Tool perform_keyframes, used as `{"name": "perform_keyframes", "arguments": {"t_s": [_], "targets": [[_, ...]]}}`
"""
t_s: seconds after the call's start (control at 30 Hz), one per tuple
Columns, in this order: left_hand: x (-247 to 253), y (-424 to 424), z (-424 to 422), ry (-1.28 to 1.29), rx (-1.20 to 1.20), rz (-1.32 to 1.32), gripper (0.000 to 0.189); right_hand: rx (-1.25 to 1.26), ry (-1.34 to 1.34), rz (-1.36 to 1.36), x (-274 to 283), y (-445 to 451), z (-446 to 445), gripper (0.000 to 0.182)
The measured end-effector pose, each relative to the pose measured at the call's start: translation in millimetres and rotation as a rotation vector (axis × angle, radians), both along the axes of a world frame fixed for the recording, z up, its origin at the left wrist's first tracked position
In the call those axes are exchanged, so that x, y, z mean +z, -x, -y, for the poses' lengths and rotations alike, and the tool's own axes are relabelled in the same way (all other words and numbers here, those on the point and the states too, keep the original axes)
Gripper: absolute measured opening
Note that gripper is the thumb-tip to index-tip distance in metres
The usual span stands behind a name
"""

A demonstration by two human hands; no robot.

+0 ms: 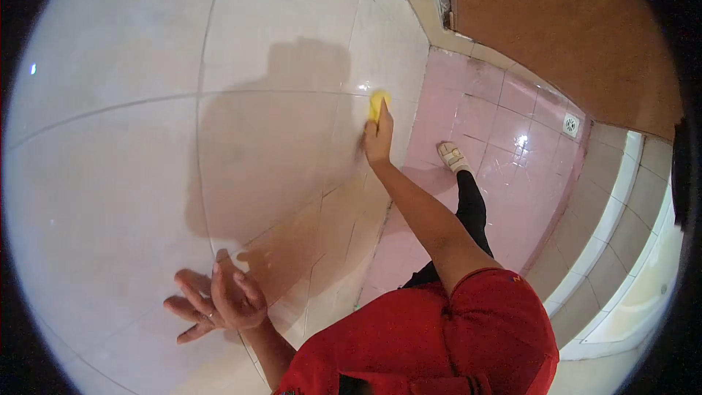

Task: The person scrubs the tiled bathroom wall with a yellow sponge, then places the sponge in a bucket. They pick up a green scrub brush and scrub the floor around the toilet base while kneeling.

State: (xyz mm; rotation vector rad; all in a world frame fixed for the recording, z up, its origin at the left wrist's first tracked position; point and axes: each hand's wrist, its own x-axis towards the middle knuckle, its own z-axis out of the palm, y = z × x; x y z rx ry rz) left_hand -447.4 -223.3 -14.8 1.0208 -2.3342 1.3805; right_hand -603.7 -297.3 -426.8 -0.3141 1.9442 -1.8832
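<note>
My right hand point(379, 140) grips a yellow sponge point(379, 103) and holds it against the glossy cream tiled wall point(263, 22), low down by the corner with the floor. My left hand point(227, 304) is at the lower left, fingers spread, holding nothing. It is close to the wall or resting on it; I cannot tell if the palm touches. A ring shows on one finger. A large shadow of my head and arms falls across the tiles between the two hands.
Pink floor tiles point(482, 115), shiny as if wet, lie to the right, with a square floor drain point(571, 125) near the far corner. My sandalled foot point(453, 156) stands there. A brown door-like panel point(570, 27) rises at upper right. Tiled ledges point(603, 214) line the right side.
</note>
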Motion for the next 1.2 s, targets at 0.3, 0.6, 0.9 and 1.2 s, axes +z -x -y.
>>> {"name": "perform_keyframes", "arguments": {"t_s": [0.3,0.6,0.9,1.2], "targets": [[-6,-6,2,0.012,0.039,0.047,0.027,0.190,-0.307,0.742,-107,7,0,0.057],[-3,-11,-2,-0.093,0.071,0.003,0.026,0.172,0.167,-0.283,102,-25,-41,0.051],[-1,7,11,-0.015,-0.051,0.072,0.024,-0.081,-0.261,0.447,-190,-34,-3,0.052],[-8,3,7,0.033,-0.051,0.024,0.027,0.246,-0.289,1.142,-226,-45,-35,0.035]]}}
